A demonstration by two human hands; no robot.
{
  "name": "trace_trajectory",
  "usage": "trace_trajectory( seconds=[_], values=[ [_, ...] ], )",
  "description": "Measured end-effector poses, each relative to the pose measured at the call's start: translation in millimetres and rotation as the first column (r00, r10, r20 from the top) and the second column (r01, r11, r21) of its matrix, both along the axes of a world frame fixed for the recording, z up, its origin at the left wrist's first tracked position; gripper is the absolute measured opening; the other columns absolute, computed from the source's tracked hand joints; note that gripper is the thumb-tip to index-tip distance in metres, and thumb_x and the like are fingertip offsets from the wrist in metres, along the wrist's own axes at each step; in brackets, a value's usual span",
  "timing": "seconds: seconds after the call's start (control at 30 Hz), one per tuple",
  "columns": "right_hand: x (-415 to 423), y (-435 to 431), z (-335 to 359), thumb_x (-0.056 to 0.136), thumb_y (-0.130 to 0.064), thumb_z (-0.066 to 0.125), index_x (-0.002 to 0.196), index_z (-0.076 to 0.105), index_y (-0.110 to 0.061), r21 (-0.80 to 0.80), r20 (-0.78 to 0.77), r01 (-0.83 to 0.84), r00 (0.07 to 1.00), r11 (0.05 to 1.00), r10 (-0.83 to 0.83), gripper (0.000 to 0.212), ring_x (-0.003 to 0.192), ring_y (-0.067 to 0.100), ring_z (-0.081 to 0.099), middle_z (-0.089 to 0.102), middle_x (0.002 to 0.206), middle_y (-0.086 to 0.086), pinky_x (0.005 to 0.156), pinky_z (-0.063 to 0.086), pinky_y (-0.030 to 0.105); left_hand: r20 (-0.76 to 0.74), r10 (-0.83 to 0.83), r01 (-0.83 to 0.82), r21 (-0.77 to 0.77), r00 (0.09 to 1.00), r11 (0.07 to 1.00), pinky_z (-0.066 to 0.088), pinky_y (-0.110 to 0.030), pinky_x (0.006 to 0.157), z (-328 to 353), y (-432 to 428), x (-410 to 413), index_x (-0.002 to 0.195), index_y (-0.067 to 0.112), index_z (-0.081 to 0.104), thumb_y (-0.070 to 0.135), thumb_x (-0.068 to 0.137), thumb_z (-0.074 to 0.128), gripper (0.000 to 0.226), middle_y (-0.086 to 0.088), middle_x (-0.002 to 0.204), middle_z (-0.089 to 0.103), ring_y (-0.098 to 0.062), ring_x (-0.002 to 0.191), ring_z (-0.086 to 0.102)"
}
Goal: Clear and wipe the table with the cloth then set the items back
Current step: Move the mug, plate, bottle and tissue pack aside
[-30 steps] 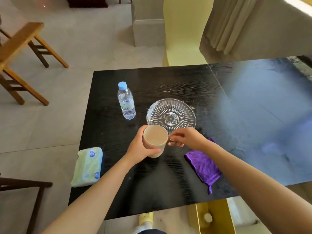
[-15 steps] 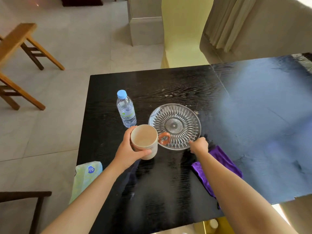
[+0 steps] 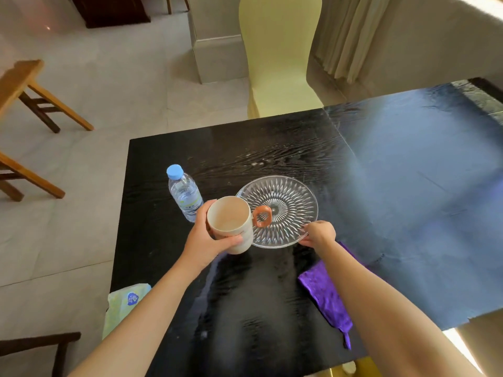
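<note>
Grasps: left hand grips cream ceramic mug; right hand pinches near rim of clear cut-glass plate, likely brittle and slippery.

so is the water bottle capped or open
Capped: the blue cap sits on top of the water bottle, which stands upright on the table.

Wooden stools and a yellow chair stand on pale tiles.

One head-worn wide-angle view looks forward and steeply down, close over the glossy black wooden desk.
</note>
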State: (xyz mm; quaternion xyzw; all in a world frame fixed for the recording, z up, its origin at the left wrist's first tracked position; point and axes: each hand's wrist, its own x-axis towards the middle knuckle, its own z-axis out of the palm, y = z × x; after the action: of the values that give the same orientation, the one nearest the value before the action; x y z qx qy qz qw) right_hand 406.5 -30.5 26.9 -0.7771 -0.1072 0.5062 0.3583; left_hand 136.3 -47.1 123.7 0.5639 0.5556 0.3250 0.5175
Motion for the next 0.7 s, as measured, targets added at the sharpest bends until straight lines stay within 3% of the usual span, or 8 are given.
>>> trace_trajectory(
  seconds=[0.17,0.27,0.33,0.43,0.57,0.7],
  values=[
    [52,11,19,0.083,0.006,0.052,0.103,0.056,-0.003,0.060,0.067,0.010,0.998,0.998,-0.014,0.022,0.052,0.019,0.060,0.063,0.070,0.012,0.040,0.055,0.026,0.024,-0.013,0.012,0.037,1.000,0.999,0.042,-0.026,0.096,10,18,49,0.135,0.028,0.034,0.009,0.064,0.085,0.090,0.011,0.126,0.048,-0.009,0.118,0.047],
    [97,8,27,0.083,0.007,0.052,0.086,0.058,-0.001,0.118,0.061,0.052,0.996,0.992,-0.059,0.010,0.055,0.020,0.058,0.059,0.068,0.012,0.039,0.054,0.025,0.028,-0.012,0.010,0.052,1.000,0.999,0.041,-0.016,0.088,17,24,85,0.137,0.027,0.032,0.008,0.066,0.084,0.090,0.022,0.118,0.045,-0.009,0.117,0.045],
    [129,4,31,0.084,0.007,0.053,0.080,0.057,-0.002,0.138,0.063,0.092,0.993,0.986,-0.101,0.011,0.056,0.020,0.058,0.059,0.067,0.012,0.040,0.054,0.025,0.033,-0.020,0.018,0.058,0.999,0.998,0.040,-0.010,0.082,20,28,111,0.137,0.027,0.032,0.008,0.066,0.083,0.089,0.017,0.121,0.045,-0.007,0.116,0.044],
    [177,-3,32,0.082,0.009,0.054,0.085,0.057,-0.001,0.150,0.065,0.183,0.979,0.972,-0.194,0.011,0.057,0.023,0.059,0.061,0.073,0.015,0.041,0.054,0.026,0.049,-0.055,0.053,0.051,0.997,0.997,0.043,-0.016,0.086,21,34,147,0.137,0.029,0.032,0.010,0.065,0.084,0.090,0.014,0.123,0.046,-0.007,0.115,0.046],
    [232,-12,26,0.083,0.010,0.050,0.071,0.056,-0.004,0.154,0.057,0.306,0.947,0.940,-0.317,0.019,0.058,0.024,0.057,0.059,0.087,0.021,0.055,0.057,0.035,0.056,-0.107,0.105,0.037,0.993,0.994,0.046,-0.027,0.091,21,39,197,0.134,0.031,0.033,0.010,0.064,0.085,0.090,0.014,0.122,0.047,-0.009,0.117,0.047],
    [270,-20,17,0.088,0.006,0.050,0.083,0.057,0.000,0.120,0.022,0.418,0.906,0.900,-0.424,0.011,0.057,0.021,0.057,0.060,0.092,0.021,0.034,0.051,0.023,0.056,-0.146,0.145,0.033,0.988,0.989,0.044,-0.027,0.093,14,42,237,0.137,0.027,0.032,0.009,0.063,0.085,0.092,0.007,0.129,0.046,-0.013,0.121,0.046]
  ],
)
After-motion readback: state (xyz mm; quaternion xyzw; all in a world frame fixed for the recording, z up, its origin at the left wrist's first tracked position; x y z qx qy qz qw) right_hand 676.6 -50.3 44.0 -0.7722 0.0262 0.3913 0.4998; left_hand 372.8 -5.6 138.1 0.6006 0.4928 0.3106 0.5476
